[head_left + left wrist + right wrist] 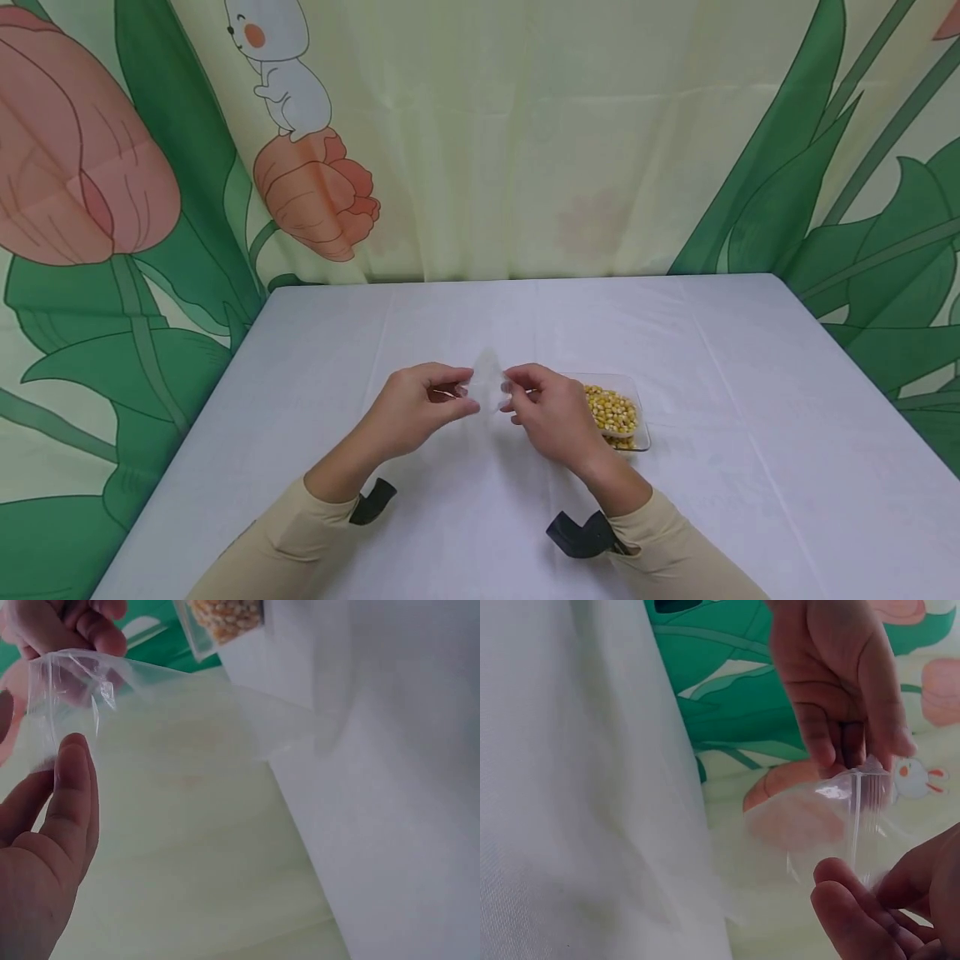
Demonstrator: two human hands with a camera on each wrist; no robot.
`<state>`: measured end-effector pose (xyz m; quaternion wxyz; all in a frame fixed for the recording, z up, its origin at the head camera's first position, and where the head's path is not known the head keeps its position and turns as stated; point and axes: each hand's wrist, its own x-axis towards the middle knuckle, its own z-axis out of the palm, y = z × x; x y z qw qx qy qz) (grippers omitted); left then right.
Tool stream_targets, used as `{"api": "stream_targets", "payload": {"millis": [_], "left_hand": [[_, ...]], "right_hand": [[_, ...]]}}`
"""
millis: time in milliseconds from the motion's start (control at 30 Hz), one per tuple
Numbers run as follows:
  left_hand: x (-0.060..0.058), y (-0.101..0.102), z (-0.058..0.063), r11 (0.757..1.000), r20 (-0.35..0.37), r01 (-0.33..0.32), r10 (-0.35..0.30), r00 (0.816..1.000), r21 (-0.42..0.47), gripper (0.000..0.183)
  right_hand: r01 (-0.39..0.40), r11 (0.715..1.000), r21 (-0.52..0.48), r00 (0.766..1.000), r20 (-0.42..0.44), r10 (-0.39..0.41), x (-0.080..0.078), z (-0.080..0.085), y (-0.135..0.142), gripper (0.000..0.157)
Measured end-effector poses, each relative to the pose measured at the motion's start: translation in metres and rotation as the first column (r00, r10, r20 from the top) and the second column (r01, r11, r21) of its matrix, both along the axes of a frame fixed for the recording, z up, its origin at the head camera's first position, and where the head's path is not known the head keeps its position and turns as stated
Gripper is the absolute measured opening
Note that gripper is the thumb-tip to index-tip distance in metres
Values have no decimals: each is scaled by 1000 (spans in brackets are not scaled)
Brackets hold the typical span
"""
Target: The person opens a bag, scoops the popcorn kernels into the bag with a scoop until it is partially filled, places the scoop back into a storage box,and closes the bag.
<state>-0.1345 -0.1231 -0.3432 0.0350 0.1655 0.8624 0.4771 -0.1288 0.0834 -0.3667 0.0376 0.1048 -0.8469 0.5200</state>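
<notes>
A clear plastic zip bag (489,379) is held up over the table between both hands. My left hand (412,408) pinches one side of it near the mouth, thumb against fingers. On the opposite side my right hand (551,412) pinches the bag's edge with thumb and fingertips. The zip strip runs between the two hands in the right wrist view, where the bag (810,817) looks spread and see-through. In the left wrist view the body of the bag (180,712) hangs away from the fingers, with nothing visible inside.
Just beyond the right hand stands a clear rectangular container (647,435) of yellow corn kernels (611,408), partly hidden by that hand. A white cloth covers the table (712,483). Behind it hangs a curtain (510,167) printed with flowers, leaves and a white rabbit.
</notes>
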Motion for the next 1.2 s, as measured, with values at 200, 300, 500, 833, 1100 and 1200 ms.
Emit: {"api": "stream_targets", "payload": {"millis": [200,300,500,833,1100,1200], "left_hand": [[1,0,0,999,-23,41,-41,999,14,40],[1,1,-1,1000,-68,8,-8,998,1,33],[0,2,-2,998,-79,-57,57,995,4,27],[2,2,1,996,-43,-85,85,995,-5,23],[3,1,2,996,-13,-93,93,996,5,20],[3,0,3,996,-14,-93,93,996,1,20]], "right_hand": [[-16,999,-45,1000,17,17,-1,-1,0,24],[-22,998,-66,999,25,23,-1,0,1,25],[-46,997,-55,998,38,48,1,0,4,35],[-164,986,32,986,-21,164,2,1,7,54],[-162,984,-78,986,-50,159,3,-2,9,40],[-155,983,-100,987,-64,149,2,-3,10,36]]}}
